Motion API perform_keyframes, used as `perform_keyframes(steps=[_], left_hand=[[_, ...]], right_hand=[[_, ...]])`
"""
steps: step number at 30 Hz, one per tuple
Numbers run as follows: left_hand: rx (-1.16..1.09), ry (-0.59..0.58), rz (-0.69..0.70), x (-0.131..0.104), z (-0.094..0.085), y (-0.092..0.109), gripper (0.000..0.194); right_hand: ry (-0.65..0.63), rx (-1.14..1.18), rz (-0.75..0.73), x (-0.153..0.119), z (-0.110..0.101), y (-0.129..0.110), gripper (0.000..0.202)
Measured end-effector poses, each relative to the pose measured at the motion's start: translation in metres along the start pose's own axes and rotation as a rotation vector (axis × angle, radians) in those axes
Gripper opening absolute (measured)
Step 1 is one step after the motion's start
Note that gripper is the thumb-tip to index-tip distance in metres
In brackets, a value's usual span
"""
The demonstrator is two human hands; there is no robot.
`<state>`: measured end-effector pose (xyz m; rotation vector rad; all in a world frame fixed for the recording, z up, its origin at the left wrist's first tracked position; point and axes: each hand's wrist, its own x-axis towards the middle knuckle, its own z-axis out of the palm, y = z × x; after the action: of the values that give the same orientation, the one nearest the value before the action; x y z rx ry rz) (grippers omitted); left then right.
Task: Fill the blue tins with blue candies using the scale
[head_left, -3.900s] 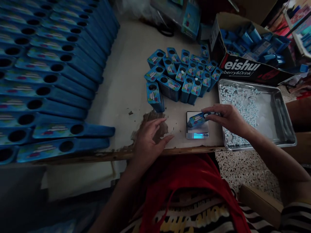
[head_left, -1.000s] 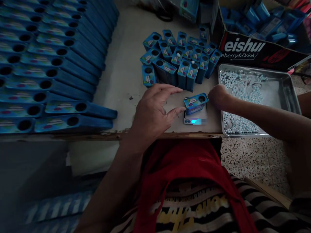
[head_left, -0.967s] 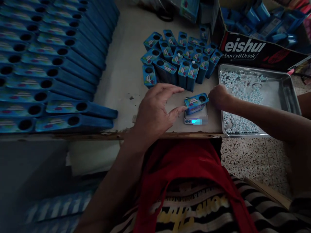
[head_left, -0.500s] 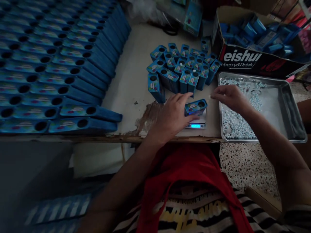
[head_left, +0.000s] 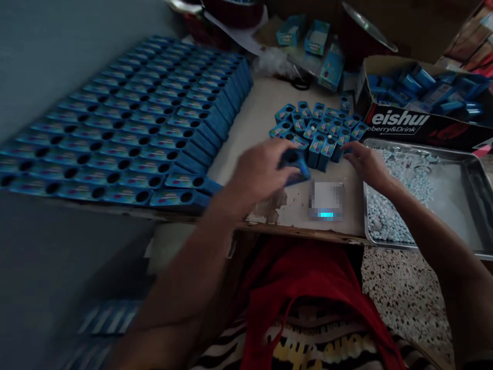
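My left hand (head_left: pixel 262 167) is closed around a small blue box (head_left: pixel 296 170) with a dark round hole in its top, held tilted above the table. To its right lies a small digital scale (head_left: pixel 326 198) with a lit blue display and a bare plate. My right hand (head_left: pixel 367 163) has its thumb and fingers apart, at the right edge of a cluster of upright blue boxes (head_left: pixel 316 149). Whether its fingertips touch a box I cannot tell. White pellets sit at the openings of two boxes in the cluster.
Long rows of blue boxes (head_left: pixel 146 149) cover the table's left side. A metal tray (head_left: pixel 458 205) of small pale pellets (head_left: pixel 389 221) stands at the right. Behind it, a black printed carton (head_left: pixel 423 121) holds more blue packs. Packaging lies at the back.
My left hand has lifted the box off the scale and moved it left and away from me. My right hand has moved from beside the scale to the box cluster. The view has shifted left.
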<state>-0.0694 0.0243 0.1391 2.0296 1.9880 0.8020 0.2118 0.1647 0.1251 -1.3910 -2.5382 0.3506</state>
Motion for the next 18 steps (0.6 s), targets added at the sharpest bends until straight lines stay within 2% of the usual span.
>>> perform_keyframes(steps=[3, 5, 6, 8, 12, 15, 18], left_hand=[[0.13, 0.054, -0.089, 0.003, -0.063, -0.062, 0.049], [0.173, -0.004, -0.126, 0.006, -0.092, -0.098, 0.054], [0.163, -0.051, -0.13, 0.007, -0.101, -0.113, 0.056], [0.102, -0.172, -0.125, 0.008, -0.106, -0.138, 0.058], [0.023, -0.376, -0.127, 0.005, -0.092, -0.174, 0.058], [0.025, -0.438, -0.11, 0.0, -0.084, -0.192, 0.06], [0.034, -0.464, -0.04, -0.013, -0.078, -0.199, 0.063]], right_hand=[[-0.152, -0.384, -0.049, 0.02, 0.006, -0.02, 0.052], [-0.23, -0.548, -0.092, 0.031, 0.005, -0.03, 0.058], [-0.255, -0.596, -0.107, 0.035, 0.004, -0.032, 0.061], [-0.287, -0.65, -0.122, 0.042, 0.001, -0.031, 0.062], [-0.324, -0.699, -0.149, 0.054, 0.001, -0.022, 0.051], [-0.344, -0.704, -0.134, 0.049, -0.003, -0.025, 0.043], [-0.295, -0.66, -0.054, 0.024, -0.012, -0.039, 0.039]])
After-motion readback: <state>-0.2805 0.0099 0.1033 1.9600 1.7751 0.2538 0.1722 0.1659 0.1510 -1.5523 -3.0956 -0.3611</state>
